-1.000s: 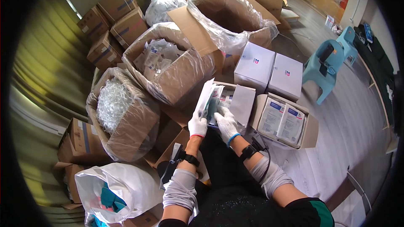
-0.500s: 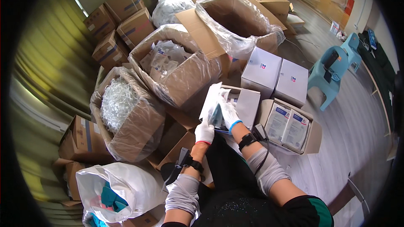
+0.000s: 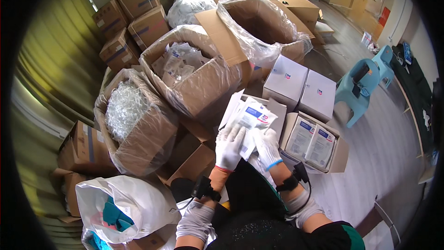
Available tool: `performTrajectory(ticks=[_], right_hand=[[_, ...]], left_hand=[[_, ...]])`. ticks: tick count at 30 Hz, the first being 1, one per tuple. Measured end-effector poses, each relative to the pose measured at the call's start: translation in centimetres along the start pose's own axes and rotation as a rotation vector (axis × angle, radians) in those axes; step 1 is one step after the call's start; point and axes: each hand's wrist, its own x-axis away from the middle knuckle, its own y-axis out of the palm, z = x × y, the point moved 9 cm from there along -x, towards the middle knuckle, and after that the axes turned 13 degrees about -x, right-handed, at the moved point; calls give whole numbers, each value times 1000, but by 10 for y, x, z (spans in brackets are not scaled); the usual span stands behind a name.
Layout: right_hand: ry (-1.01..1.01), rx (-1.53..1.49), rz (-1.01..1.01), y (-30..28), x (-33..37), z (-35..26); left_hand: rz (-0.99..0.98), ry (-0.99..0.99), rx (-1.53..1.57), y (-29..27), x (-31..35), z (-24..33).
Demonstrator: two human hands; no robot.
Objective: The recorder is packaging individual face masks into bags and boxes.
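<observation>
Past left hand [image 3: 229, 147] and right hand [image 3: 267, 149] juts a white packet [image 3: 255, 116]; both clamp its near end.

Curtain [image 3: 51, 88]: glowing yellow-green, daylight seeping through and past its edge, folds in shadow
Floor [image 3: 356, 162]: pale sheen toward the near right edge, duller grey behind the white boxes [image 3: 319, 93]
Packet [image 3: 257, 115]: brightly lit, white areas nearly washed out, small print unreadable
Clear plastic heap [image 3: 124, 115]: scattered glints
Lined carton [image 3: 252, 15]: dim brown shadow inside
Black trousers [image 3: 249, 190]: dark, detail mostly lost
Fisheye rim: black corners, straight edges bowed, outermost objects soft
</observation>
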Motion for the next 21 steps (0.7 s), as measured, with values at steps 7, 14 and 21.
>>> performTrajectory(ticks=[7,14,21], right_hand=[[-197,-292,-349,-17,37,-68],[-327,-213,-608,27,42,-88],[-337,-74,-599,54,67,-88]], left_hand=[[0,-617,672,-68,22,-45],[27,-842,1422,-72,74,-54],[1,-901,1523,-70,116,-58]])
